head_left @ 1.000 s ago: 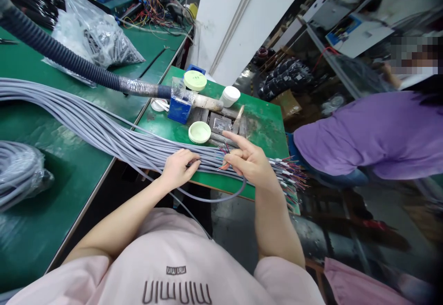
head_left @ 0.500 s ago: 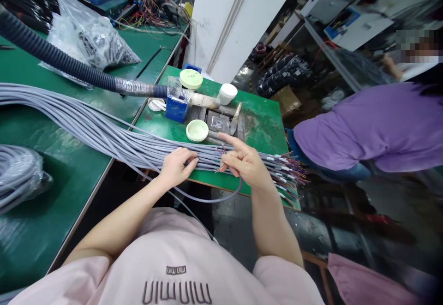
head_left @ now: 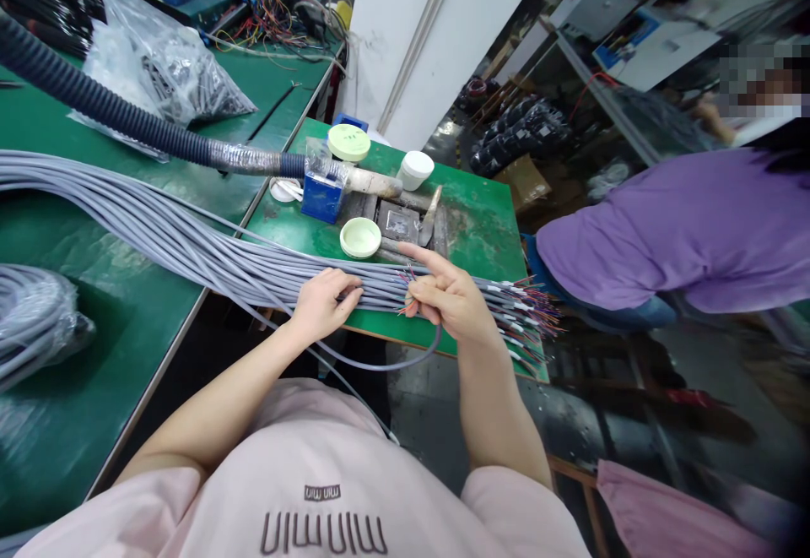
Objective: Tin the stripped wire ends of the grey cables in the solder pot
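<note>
Left to right: on the big green desk (head_left: pixel 136 410) we have a plastic-wrapped cable coil (head_left: pixel 35 322) on the left side, a clear bag (head_left: pixel 174 68) of gray pieces farther back, and a dark corrugated hose (head_left: pixel 126 119) reaching over toward the small green desk (head_left: pixel 484 233). A gray cable bundle (head_left: pixel 190 241) crosses from the big desk and runs along the small desk's near edge. We see the left hand (head_left: pixel 326 300) resting on the bundle, fingers curled; can't tell if it grips anything. Behind it, a blue box (head_left: pixel 321 197) sits near the small desk's left edge, a yellow-green round tub (head_left: pixel 348 143) near the far left corner, a pale open dish (head_left: pixel 360 238) just beyond the bundle, a white jar (head_left: pixel 416 170) by the far edge. Hands are apart. We have the right hand (head_left: pixel 446 296) over the bundle, pinching a single gray cable (head_left: pixel 398 366) by its end, colored wires (head_left: pixel 407 300) poking out, index finger extended; the cable loops below the near edge. Bundle's fanned wire ends (head_left: pixel 535 309) lie at the near right corner. Past the right edge, we see a person in purple (head_left: pixel 671 233).
</note>
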A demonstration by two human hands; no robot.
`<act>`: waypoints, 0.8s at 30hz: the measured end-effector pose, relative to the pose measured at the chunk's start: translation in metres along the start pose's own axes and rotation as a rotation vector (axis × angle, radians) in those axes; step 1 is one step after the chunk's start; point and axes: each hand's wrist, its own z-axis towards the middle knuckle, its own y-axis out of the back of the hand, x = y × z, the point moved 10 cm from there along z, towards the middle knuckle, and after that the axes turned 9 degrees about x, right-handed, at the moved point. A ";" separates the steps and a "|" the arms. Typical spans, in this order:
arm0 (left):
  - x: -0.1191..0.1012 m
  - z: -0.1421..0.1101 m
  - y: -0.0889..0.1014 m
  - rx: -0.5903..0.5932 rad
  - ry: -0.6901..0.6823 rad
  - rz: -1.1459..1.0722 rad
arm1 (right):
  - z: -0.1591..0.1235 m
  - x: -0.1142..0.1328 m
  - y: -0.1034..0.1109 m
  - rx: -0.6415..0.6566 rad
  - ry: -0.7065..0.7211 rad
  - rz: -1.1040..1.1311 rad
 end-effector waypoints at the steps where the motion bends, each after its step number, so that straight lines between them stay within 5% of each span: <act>1: 0.000 0.000 0.000 -0.005 -0.007 0.000 | 0.000 -0.001 0.000 0.000 -0.002 0.009; 10: -0.001 0.000 0.000 -0.011 -0.003 0.022 | 0.001 -0.005 -0.001 0.025 0.011 0.020; 14: 0.001 0.000 0.000 -0.001 0.009 0.000 | -0.019 0.000 0.013 -0.090 0.038 0.020; 19: 0.002 0.001 0.001 0.061 0.012 -0.072 | -0.108 -0.015 0.058 -0.491 0.070 0.092; 24: -0.014 0.000 -0.010 0.138 -0.086 0.058 | -0.215 -0.108 0.088 -0.784 -0.194 0.118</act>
